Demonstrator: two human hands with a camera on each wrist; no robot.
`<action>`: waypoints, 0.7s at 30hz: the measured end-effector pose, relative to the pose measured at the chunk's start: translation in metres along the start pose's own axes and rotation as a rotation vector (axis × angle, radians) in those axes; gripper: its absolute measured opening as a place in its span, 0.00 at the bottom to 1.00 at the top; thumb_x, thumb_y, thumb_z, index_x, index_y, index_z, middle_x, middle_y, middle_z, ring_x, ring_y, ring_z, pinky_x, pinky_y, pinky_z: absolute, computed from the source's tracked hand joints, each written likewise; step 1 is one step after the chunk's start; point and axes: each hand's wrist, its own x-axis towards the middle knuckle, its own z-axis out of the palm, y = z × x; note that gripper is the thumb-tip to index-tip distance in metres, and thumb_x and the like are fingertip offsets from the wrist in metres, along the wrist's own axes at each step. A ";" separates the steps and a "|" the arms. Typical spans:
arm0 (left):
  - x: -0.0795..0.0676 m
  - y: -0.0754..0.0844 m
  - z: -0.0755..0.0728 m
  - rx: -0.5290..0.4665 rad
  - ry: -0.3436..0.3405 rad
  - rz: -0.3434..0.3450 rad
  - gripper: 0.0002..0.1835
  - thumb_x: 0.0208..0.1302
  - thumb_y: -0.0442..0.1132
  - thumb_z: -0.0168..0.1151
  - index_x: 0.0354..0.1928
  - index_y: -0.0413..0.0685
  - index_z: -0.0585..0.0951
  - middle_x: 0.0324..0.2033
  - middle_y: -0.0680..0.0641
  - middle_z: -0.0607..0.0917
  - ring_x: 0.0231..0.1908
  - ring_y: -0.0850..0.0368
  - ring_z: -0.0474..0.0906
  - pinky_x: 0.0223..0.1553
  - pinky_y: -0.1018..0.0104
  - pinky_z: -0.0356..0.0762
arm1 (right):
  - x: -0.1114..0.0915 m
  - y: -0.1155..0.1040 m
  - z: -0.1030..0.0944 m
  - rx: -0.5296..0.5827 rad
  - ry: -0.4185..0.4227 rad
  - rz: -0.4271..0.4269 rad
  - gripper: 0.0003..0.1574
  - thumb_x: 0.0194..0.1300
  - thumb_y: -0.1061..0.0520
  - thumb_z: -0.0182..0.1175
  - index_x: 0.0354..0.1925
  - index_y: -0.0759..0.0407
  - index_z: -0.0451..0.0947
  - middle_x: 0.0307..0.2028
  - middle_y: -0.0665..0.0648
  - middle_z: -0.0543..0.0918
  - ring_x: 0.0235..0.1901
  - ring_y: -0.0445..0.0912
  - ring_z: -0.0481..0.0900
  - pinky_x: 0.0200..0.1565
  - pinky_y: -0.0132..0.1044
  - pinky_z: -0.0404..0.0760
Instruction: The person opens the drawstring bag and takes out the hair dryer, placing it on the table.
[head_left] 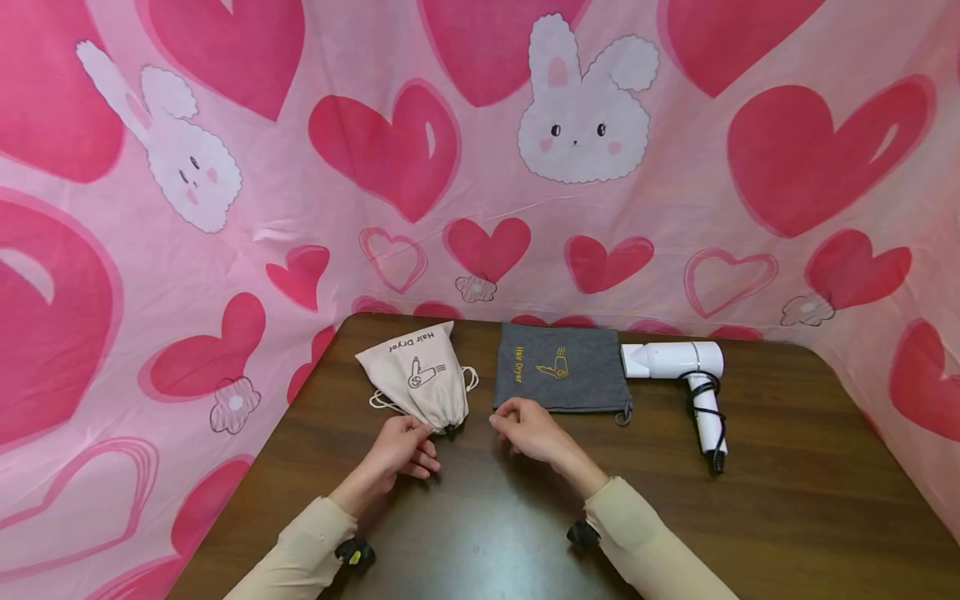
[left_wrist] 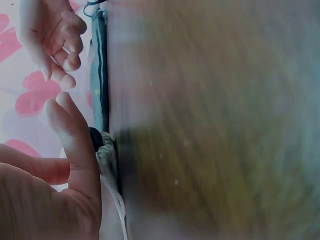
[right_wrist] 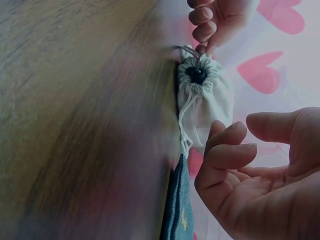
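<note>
A: How many bags are within your reach?
B: Two. One cream bag (head_left: pixel 423 379) lies at the fingertips of your left hand (head_left: pixel 397 450); one grey bag (head_left: pixel 581 387) lies just beyond your right hand (head_left: pixel 531 429).
A: Your grip?
B: Your right holds nothing, fingers loosely bent. Whether your left pinches, I cannot tell. One hair dryer (head_left: pixel 671 360) lies right of both.

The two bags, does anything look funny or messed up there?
Slightly: the cream bag lies askew, its words nearly upside down in the head view, and the grey bag is turned sideways. Nothing looks torn or spilled.
</note>
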 end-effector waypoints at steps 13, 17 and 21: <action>-0.003 -0.005 0.004 -0.094 -0.042 -0.066 0.10 0.82 0.34 0.51 0.46 0.30 0.75 0.27 0.44 0.83 0.25 0.53 0.87 0.23 0.64 0.84 | 0.000 0.003 0.000 0.000 -0.005 0.015 0.13 0.77 0.53 0.63 0.48 0.64 0.81 0.32 0.62 0.84 0.23 0.48 0.78 0.29 0.39 0.77; -0.004 -0.006 0.008 -0.112 -0.058 -0.064 0.10 0.81 0.34 0.51 0.46 0.30 0.74 0.27 0.44 0.82 0.25 0.54 0.87 0.23 0.65 0.84 | 0.000 0.002 -0.001 -0.008 0.000 0.005 0.14 0.76 0.53 0.63 0.48 0.64 0.80 0.32 0.63 0.84 0.23 0.50 0.78 0.28 0.38 0.76; -0.006 -0.007 0.010 -0.133 -0.062 -0.071 0.11 0.81 0.35 0.52 0.47 0.30 0.73 0.28 0.44 0.82 0.25 0.54 0.87 0.24 0.65 0.84 | 0.000 0.001 0.000 -0.007 0.002 0.009 0.14 0.77 0.54 0.63 0.48 0.64 0.80 0.32 0.62 0.83 0.23 0.49 0.77 0.27 0.37 0.75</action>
